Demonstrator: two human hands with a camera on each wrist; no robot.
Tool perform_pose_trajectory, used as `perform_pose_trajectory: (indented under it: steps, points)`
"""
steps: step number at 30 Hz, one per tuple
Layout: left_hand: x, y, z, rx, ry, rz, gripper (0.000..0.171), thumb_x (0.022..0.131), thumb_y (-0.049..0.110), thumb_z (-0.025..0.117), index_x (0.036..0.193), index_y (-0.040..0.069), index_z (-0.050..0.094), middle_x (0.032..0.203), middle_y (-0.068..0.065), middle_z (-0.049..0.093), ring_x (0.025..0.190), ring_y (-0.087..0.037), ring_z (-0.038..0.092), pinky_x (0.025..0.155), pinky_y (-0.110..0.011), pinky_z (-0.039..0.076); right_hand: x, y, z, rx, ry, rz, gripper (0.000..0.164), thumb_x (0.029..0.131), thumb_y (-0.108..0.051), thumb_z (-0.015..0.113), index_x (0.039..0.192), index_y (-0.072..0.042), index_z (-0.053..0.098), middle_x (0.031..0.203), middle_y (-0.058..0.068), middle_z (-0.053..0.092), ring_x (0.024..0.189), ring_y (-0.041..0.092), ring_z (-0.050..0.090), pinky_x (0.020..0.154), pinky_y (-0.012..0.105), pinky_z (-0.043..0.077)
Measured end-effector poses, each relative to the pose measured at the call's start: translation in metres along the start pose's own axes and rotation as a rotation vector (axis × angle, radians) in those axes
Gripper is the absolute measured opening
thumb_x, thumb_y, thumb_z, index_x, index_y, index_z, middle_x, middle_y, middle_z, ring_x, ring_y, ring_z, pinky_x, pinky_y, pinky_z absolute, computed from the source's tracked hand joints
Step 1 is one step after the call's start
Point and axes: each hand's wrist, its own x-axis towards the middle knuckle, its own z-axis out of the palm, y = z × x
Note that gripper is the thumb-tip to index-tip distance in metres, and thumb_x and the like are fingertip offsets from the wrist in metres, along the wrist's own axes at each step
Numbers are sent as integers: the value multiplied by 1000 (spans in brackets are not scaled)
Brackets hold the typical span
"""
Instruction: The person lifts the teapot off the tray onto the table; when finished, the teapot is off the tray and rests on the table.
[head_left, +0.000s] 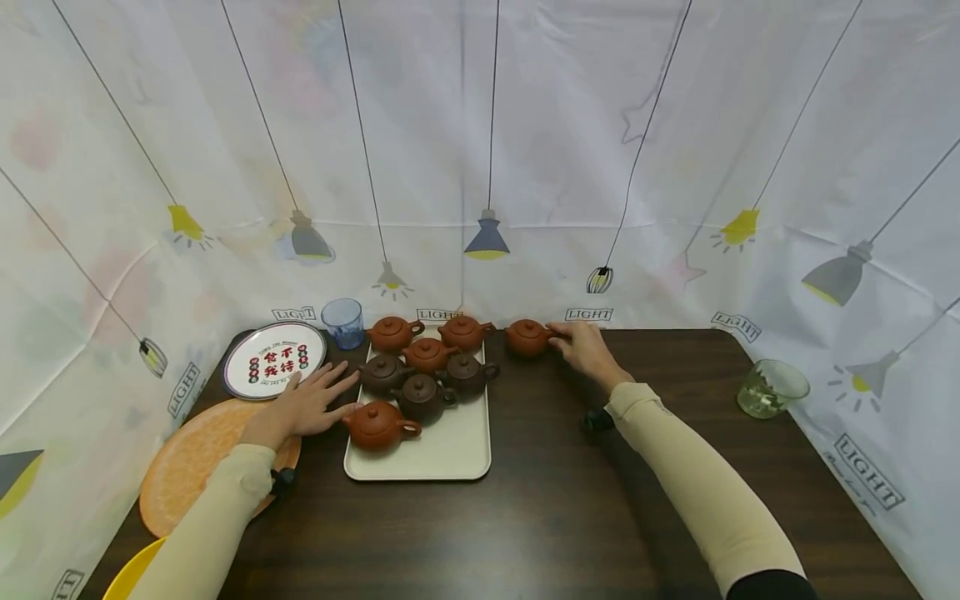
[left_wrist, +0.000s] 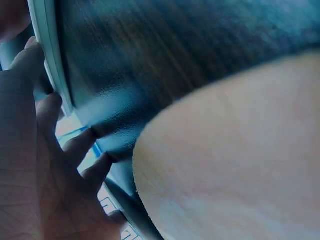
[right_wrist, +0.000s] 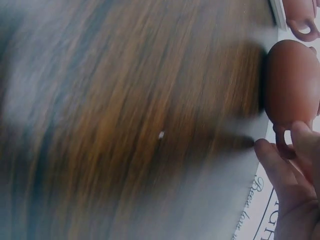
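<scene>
My right hand [head_left: 588, 354] pinches the handle of a reddish-brown clay teapot [head_left: 527, 337] at the back of the table, right of the tray. In the right wrist view, thumb and fingers meet at that teapot's [right_wrist: 292, 82] loop handle. My left hand [head_left: 306, 403] lies with fingers spread at the left side of a cream tray [head_left: 450, 462], its thumb by a reddish-brown teapot [head_left: 378, 426] at the front left. Also on the tray are more reddish teapots, including one in the middle [head_left: 429, 355], and three dark brown ones, including a teapot [head_left: 423, 398] near the centre.
Left of the tray lie a round plate with red characters [head_left: 277, 360] and an orange round mat [head_left: 187, 467]. A blue glass [head_left: 343, 323] stands behind the tray's left corner. A green glass [head_left: 771, 389] is at the far right; a yellow rim [head_left: 133, 571] shows front left.
</scene>
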Motion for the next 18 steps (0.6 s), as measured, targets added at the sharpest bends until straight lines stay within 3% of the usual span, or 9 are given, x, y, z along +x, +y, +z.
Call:
perform_pose_trajectory:
  steps: [3,6,13,18]
  points:
    - [0,-5,5,-26,18,15,77,108,68,43,168,22,38,177,-19,29,162,-50,26,123,-84,12,-4,1,-4,8,-34,-1,49,104,-9,71,150,2,60,146,27,65,136,47,63,111,62,53]
    - [0,-8,8,-36,25,16,81,105,76,39,168,27,38,177,-17,29,162,-49,26,123,-84,12,-6,3,-7,8,-48,-6,52,103,-11,72,152,2,58,151,27,62,143,49,56,116,64,47]
    - [-5,4,-1,-47,-14,1,75,108,63,48,167,16,41,176,-22,30,162,-51,26,124,-83,11,-7,3,-14,49,-13,-18,54,101,-4,73,152,3,57,157,28,56,143,49,56,110,61,53]
    - [-3,5,-4,-32,-3,-4,73,108,60,50,167,18,41,176,-21,30,162,-50,26,124,-83,12,0,-17,-25,169,70,-96,51,99,1,72,149,6,59,159,29,53,145,48,54,104,56,58]
